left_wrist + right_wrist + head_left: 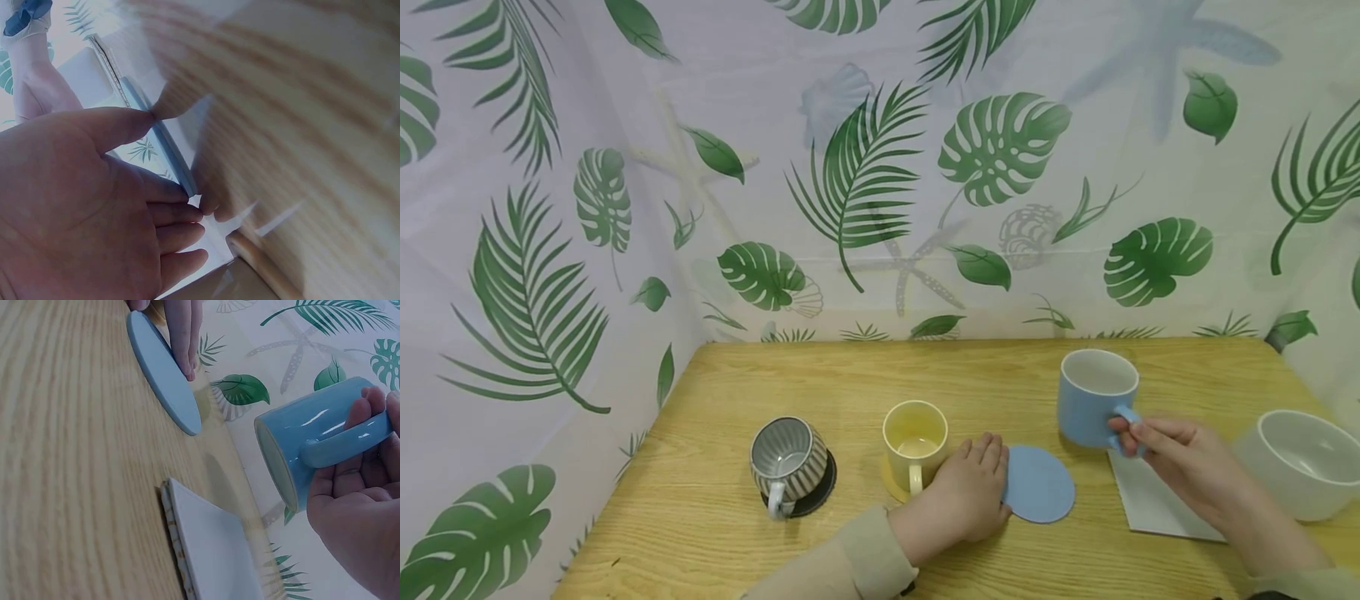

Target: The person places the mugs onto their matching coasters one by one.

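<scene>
In the head view my right hand (1198,471) pinches the handle of a light blue mug (1090,408), which hangs upright above the table; the right wrist view shows its underside clear of the wood. My left hand (966,487) lies low at the left edge of a round blue coaster (1039,485). In the left wrist view its thumb and forefinger, fairly straight, touch the rim of that coaster (172,159). Just left of this hand, a yellow mug (915,446) stands on a yellow coaster (892,482), which is partly hidden.
A striped grey mug (788,462) sits on a black coaster (820,492) at the left. Under the right forearm lies a white square piece (1157,504), beside a large pale cup (1303,467). A leaf-print cloth (880,208) hangs behind the wooden table (700,533).
</scene>
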Motion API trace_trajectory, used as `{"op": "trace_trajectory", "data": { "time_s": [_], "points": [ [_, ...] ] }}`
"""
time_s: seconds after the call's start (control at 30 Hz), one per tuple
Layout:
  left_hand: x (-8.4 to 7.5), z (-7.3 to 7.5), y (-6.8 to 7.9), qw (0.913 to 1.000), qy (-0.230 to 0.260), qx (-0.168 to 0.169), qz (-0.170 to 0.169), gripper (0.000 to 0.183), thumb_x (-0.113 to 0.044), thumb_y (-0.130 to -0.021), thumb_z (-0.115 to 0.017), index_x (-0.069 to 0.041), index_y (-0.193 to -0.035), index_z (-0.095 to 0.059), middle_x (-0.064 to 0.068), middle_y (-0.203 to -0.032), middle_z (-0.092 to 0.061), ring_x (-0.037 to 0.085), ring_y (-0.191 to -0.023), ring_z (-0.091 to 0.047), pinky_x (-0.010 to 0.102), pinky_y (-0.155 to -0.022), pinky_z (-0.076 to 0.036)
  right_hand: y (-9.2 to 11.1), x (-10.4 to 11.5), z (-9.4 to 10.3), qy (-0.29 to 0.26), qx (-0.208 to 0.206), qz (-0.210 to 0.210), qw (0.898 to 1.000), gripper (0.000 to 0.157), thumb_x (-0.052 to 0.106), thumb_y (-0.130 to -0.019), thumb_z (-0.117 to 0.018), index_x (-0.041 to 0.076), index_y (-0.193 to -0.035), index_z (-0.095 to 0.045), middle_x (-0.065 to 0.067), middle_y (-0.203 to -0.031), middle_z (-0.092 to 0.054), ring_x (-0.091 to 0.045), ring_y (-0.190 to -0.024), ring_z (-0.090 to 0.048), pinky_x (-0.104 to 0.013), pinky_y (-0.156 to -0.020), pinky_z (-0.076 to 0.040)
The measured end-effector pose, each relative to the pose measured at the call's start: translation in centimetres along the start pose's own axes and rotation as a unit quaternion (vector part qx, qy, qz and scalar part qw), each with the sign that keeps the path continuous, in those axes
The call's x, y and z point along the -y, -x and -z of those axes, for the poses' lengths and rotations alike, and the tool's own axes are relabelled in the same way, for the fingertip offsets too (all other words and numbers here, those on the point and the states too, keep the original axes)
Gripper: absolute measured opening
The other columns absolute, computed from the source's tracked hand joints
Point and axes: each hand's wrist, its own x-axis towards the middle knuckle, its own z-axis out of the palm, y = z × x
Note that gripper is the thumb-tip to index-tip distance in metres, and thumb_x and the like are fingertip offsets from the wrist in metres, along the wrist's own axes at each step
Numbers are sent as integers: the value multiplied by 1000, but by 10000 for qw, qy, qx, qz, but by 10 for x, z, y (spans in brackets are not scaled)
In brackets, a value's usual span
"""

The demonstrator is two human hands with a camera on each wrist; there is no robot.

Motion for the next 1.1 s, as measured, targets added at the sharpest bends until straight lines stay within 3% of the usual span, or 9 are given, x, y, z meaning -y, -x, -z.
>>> {"op": "trace_trajectory", "data": {
  "time_s": [0.23,0.43,1.1],
  "points": [
    [-1,-1,-1,10000,-44,-15,-11,74,-63,-109,-37,-21,-170,-27,-5,-177,-24,11,-165,-23,27,-132,-27,3,-1,-4,131,-257,-398,9988,44,-3,-113,-40,5,-111,-83,6,-107,-82,-7,-101,-71,-13,-96,-50],
    [-1,0,0,10000,-54,-20,-2,74,-63,-110,-37,-21,-169,-28,-5,-177,-25,11,-164,-23,26,-132,-27,6,-4,-7,211,-316,-478,9981,41,-2,-113,-42,4,-115,-82,6,-106,-82,-4,-111,-67,-12,-97,-50],
    [0,-2,-2,10000,15,8,16,74,-62,-110,-39,-20,-170,-28,-3,-177,-25,12,-165,-23,27,-132,-27,14,-16,-16,483,-58,-705,9963,43,-1,-113,-43,10,-108,-84,7,-106,-81,-1,-116,-66,-13,-95,-50]
  ]
}}
